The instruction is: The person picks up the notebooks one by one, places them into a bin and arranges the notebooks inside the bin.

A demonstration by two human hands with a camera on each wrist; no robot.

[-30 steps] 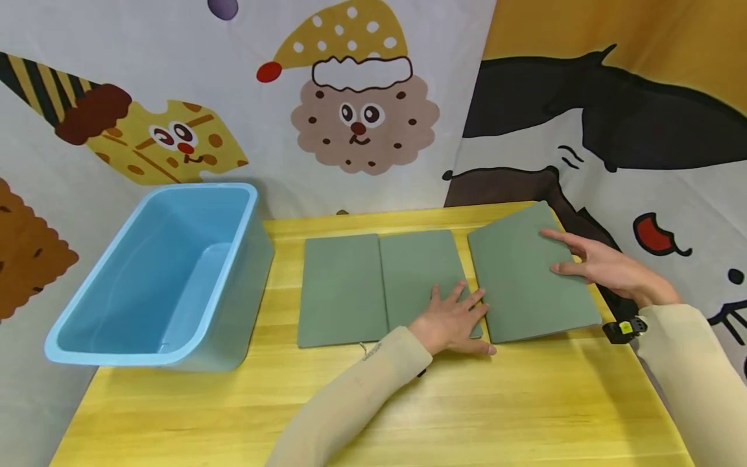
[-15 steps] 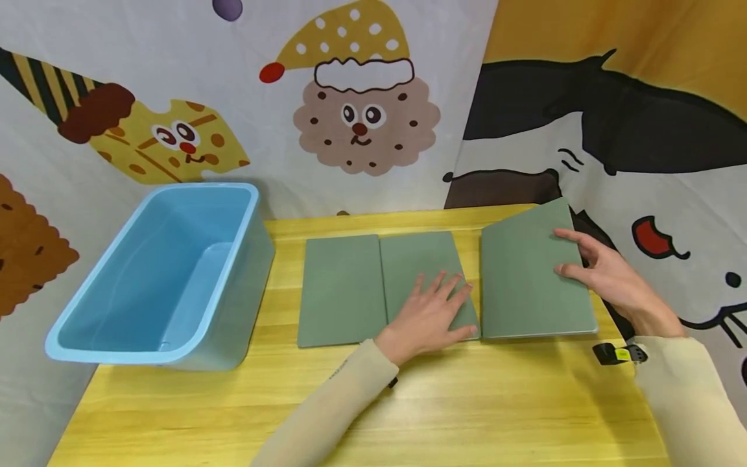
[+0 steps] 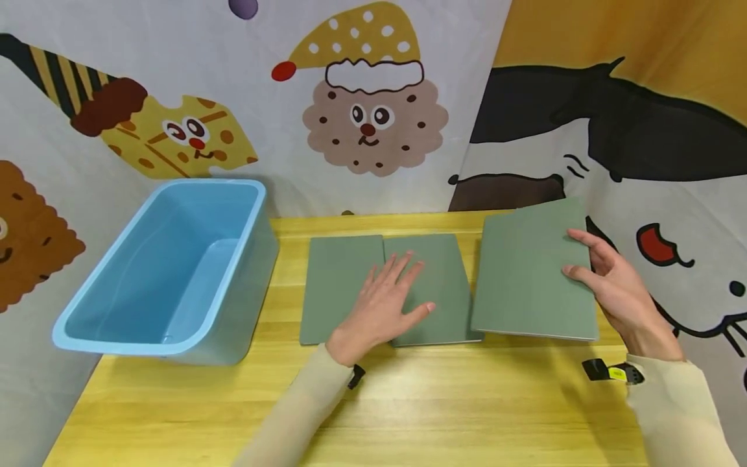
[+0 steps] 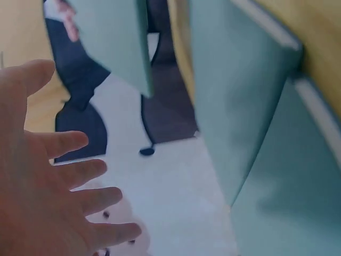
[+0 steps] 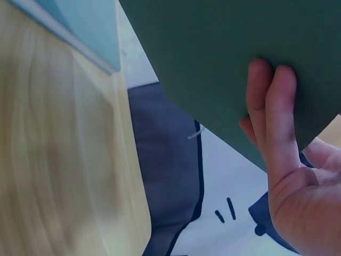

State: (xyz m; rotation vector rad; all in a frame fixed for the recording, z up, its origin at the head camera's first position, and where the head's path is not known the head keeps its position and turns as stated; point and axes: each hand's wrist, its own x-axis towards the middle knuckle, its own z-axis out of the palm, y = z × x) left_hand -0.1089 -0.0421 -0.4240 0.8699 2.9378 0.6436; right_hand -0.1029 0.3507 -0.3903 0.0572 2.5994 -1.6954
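Note:
Two thin green notebooks lie side by side on the wooden table, the left notebook (image 3: 335,279) and the middle notebook (image 3: 440,292). My left hand (image 3: 379,301) hovers over them with its fingers spread; the left wrist view shows the same hand (image 4: 48,186) apart from both covers. A third green notebook (image 3: 531,272) is lifted at the right, gripped along its right edge by my right hand (image 3: 621,292). The thumb lies on the upper cover. Beneath, in the right wrist view, fingers (image 5: 279,122) press against the underside of the raised notebook (image 5: 213,58).
A deep light-blue plastic tub (image 3: 242,279) stands on the left of the table (image 3: 408,408). Behind the table hangs a cartoon-printed cloth (image 3: 373,188), which also runs down the right side.
My left hand has moved left, off the middle notebook's right edge. The right hand has raised the third notebook off the table and tilted it, shifting slightly right.

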